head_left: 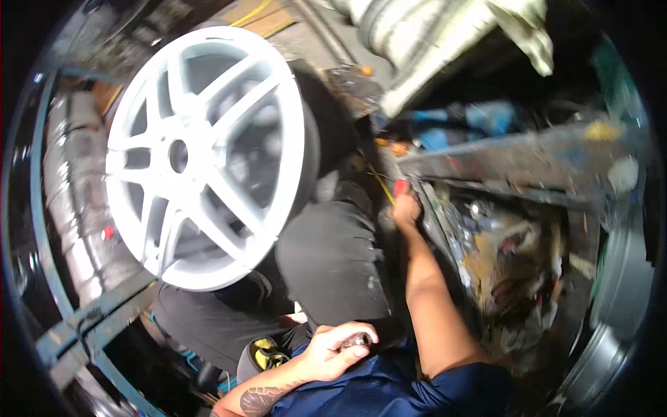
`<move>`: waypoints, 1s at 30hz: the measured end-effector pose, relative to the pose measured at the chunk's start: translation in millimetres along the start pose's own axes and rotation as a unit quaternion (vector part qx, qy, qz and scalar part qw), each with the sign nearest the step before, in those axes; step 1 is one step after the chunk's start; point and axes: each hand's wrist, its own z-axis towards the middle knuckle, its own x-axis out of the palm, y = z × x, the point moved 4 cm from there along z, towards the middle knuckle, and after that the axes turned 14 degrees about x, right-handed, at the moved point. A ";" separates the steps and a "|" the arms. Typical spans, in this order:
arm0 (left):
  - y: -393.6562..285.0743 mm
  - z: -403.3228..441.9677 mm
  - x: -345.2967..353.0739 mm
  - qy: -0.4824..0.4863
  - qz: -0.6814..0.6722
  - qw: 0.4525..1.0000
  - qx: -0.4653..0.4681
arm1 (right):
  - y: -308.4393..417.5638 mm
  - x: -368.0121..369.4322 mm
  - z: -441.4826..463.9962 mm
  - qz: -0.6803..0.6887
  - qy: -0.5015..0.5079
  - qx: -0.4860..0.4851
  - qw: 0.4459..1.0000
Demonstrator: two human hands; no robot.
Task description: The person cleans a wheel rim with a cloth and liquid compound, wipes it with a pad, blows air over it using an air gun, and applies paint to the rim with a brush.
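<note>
Small, dark, shiny object (362,339) is clasped in left hand (332,352); blurred red object (401,186) is touched by right hand (408,207), grip unclear.

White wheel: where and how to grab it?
The white wheel is probably best gripped by a lower-right spoke, coming from the wearer's side: its face is turned this way, and open gaps beside the slim spoke should let fingers wrap around.

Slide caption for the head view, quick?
White spoked wheel rim up front, left hand gripping a small object, right hand outstretched at something red.
</note>
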 end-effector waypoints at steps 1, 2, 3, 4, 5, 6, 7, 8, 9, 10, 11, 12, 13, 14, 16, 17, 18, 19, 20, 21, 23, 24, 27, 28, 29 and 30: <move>0.0 1.3 -0.2 -0.006 -0.009 1.000 0.017 | 1.8 -3.6 -4.3 0.003 -0.067 -0.016 0.998; 3.5 -3.1 -3.3 0.011 -0.016 1.000 -0.025 | -1.9 10.6 2.7 0.001 -0.102 -0.020 0.995; 2.1 -3.4 -4.1 0.007 -0.014 1.000 -0.023 | -4.1 -12.3 -13.3 0.021 -0.060 -0.037 0.997; 0.0 -2.0 -4.9 0.007 -0.011 1.000 -0.023 | -1.7 -42.4 -33.3 0.085 0.020 -0.006 0.996; -3.4 -1.2 -6.4 0.014 -0.009 1.000 -0.018 | -1.4 -55.4 -44.5 0.076 0.045 -0.039 0.995; -3.2 -2.4 -6.5 0.002 -0.014 1.000 -0.010 | -5.7 -65.8 -55.1 0.066 0.069 -0.071 0.993; -0.4 -5.4 -9.3 -0.001 -0.013 1.000 -0.019 | -11.5 -82.3 -73.3 0.132 0.041 -0.118 0.983; 0.5 -7.2 -11.5 -0.003 -0.013 1.000 -0.027 | -23.5 -100.0 -94.1 0.196 0.015 -0.163 0.967; -1.2 -6.3 -11.6 -0.024 -0.005 0.999 -0.031 | -36.5 -138.7 -128.5 0.279 -0.019 -0.196 0.940; 0.6 -6.9 -11.3 -0.028 -0.018 0.999 -0.023 | -47.1 -186.9 -170.8 0.359 -0.051 -0.229 0.903; -2.0 -4.4 -10.1 -0.015 -0.016 1.000 -0.002 | -60.6 -221.7 -205.1 0.507 -0.052 -0.257 0.821; -5.4 -4.6 -7.6 -0.003 -0.016 1.000 0.015 | -82.4 -244.6 -229.0 0.553 -0.092 -0.302 0.771; -6.2 -5.3 -4.2 0.008 -0.007 0.999 0.033 | -100.0 -262.4 -256.2 0.739 0.113 -0.316 0.584; -6.5 -5.8 -1.4 0.022 0.003 0.999 0.050 | -98.7 -296.5 -286.0 0.792 0.161 -0.342 0.480; -9.2 -10.3 4.6 0.051 -0.002 0.995 0.080 | -77.8 -364.6 -347.6 0.802 0.113 -0.431 0.398; -11.0 -11.8 7.4 0.067 -0.009 0.993 0.100 | -71.1 -372.4 -362.5 0.811 0.096 -0.413 0.403; -11.9 -14.0 9.1 0.083 -0.017 0.989 0.121 | -60.0 -373.1 -374.0 0.836 0.115 -0.390 0.369; -7.6 -18.1 10.2 0.096 -0.046 0.987 0.120 | -49.8 -367.9 -380.2 0.828 0.142 -0.383 0.383; -6.6 -22.7 10.3 0.091 -0.061 0.985 0.134 | -39.1 -363.1 -385.4 0.820 0.169 -0.377 0.397; -7.1 -27.6 10.1 0.086 -0.077 0.982 0.148 | -26.7 -366.3 -395.3 0.807 0.177 -0.380 0.415; -8.8 -35.4 6.6 0.066 -0.090 0.978 0.177 | -19.8 -366.6 -402.7 0.807 0.153 -0.348 0.451; -14.4 -35.6 3.2 0.057 -0.055 0.980 0.182 | -17.0 -365.2 -406.5 0.804 0.139 -0.338 0.469; -31.0 -42.2 -2.0 0.015 0.015 0.986 0.163 | -11.5 -375.4 -427.9 0.765 0.018 -0.300 0.569; -30.7 -43.8 -1.5 0.015 0.006 0.986 0.169 | -9.8 -378.9 -431.8 0.778 0.023 -0.289 0.558; -29.5 -43.4 -1.6 0.015 -0.002 0.984 0.177 | -7.0 -383.5 -434.2 0.790 0.027 -0.280 0.545; -30.4 -41.7 -1.8 0.016 -0.010 0.982 0.186 | -4.5 -386.8 -434.7 0.801 0.031 -0.271 0.533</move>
